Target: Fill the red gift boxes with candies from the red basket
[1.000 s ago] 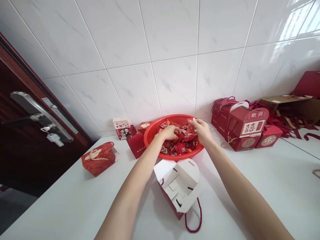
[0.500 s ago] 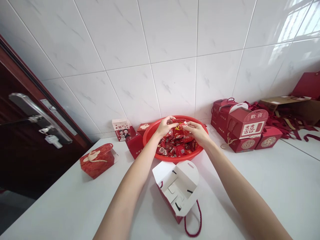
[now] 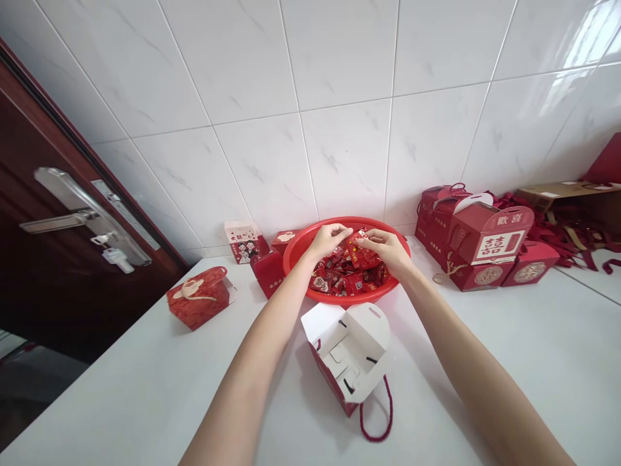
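Note:
A shallow red plastic basket (image 3: 295, 254), full of small red wrapped packets (image 3: 342, 285), stands by the wall. Over its contents, my right hand (image 3: 388, 251) pinches a shiny red packet (image 3: 363, 254) with gold print by its upper edge. My left hand (image 3: 330, 243) is beside that packet, thumb and forefinger pressed together; whether anything is between those fingertips I cannot tell. Between my forearms sits an open gift box (image 3: 361, 362), white inside and red outside, with its flaps up. Its dark red cord handle (image 3: 388, 421) lies on the table at the near side.
On the left are a closed red box (image 3: 198, 298) with a cream cord and a card box (image 3: 245, 244) with a printed couple. Stacked red boxes (image 3: 490, 239) and dark red ribbons (image 3: 572, 249) fill the back right. A door handle (image 3: 58, 221) with keys is at far left.
My hands have drawn slightly apart, and the red packet now hangs from my right fingers, more plainly in view. The camera view has shifted a little.

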{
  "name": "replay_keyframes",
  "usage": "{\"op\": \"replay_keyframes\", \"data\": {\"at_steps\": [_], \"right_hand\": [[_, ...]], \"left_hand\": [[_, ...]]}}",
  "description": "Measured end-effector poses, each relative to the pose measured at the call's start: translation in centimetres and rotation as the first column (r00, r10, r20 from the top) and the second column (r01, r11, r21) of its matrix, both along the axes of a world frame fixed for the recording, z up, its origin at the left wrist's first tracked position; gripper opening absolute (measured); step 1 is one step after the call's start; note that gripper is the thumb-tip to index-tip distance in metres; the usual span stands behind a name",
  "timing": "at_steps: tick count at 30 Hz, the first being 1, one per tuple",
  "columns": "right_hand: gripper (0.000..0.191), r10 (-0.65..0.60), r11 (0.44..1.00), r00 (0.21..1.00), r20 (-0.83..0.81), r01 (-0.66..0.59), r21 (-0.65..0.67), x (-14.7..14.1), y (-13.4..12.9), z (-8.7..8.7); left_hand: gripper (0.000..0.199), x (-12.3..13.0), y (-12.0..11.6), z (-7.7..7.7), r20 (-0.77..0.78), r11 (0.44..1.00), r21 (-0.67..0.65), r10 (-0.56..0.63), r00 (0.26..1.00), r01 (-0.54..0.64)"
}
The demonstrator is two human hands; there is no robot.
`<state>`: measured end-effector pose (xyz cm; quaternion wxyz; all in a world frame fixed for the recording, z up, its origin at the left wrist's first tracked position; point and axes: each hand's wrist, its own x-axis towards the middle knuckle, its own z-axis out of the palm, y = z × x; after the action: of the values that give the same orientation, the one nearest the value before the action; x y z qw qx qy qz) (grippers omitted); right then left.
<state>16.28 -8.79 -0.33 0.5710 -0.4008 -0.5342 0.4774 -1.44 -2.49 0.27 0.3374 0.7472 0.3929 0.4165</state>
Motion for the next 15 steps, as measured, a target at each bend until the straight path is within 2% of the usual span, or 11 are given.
{"op": "replay_keyframes", "data": {"at_steps": [4, 9, 15], "right_hand": [[0.044, -0.02, 0.999, 0.998, -0.063, 0.018, -0.036, 0.1, 0.05, -0.06], [0.047, 0.023, 0.997, 0.991, -0.134, -0.033, -0.066, 0.24, 0.26, -0.09], [0.043, 0.033, 0.999, 0.994, -0.104, -0.037, -0.034, 0.28, 0.56, -0.22]], "left_hand": [[0.042, 0.09, -0.14, 0.13, -0.009, 0.998, -0.028, -0.048, 0.999, 0.047], [0.05, 0.1, 0.13, 0.03, -0.014, 0.998, -0.015, -0.058, 0.998, 0.058], [0.057, 0.08, 0.4, -0.06, -0.022, 0.999, -0.051, 0.015, 1.0, -0.016]]}}
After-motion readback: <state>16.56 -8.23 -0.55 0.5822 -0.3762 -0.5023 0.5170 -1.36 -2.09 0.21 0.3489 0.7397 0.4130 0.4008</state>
